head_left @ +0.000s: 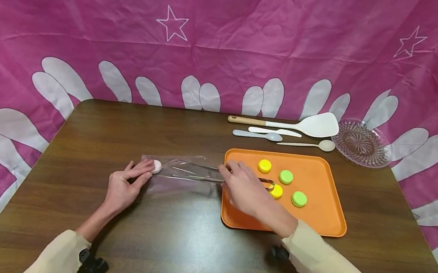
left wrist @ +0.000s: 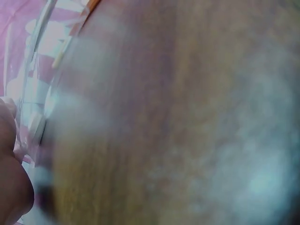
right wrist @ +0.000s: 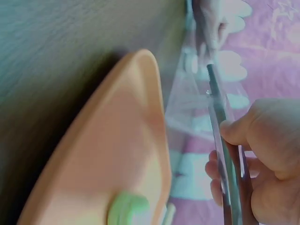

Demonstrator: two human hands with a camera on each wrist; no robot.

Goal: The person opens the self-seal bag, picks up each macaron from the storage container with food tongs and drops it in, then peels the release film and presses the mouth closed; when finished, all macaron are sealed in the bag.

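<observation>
Grasping metal tongs (right wrist: 227, 161) with the right hand (head_left: 246, 191), over the left edge of the orange tray (head_left: 318, 216); extending the tongs leftward across the clear bag (head_left: 178, 188) on the desk (head_left: 125, 131); touching the bag's left end, by the white disc (head_left: 157, 167), with outstretched fingers of the left hand (head_left: 125, 184), cannot tell whether pinching; with two yellow discs (head_left: 264, 165) and two green discs (head_left: 299, 199) lying on the tray.

head view bright | table (head_left: 181, 240) glare | wrist views blurred, left apparently unfocused
</observation>
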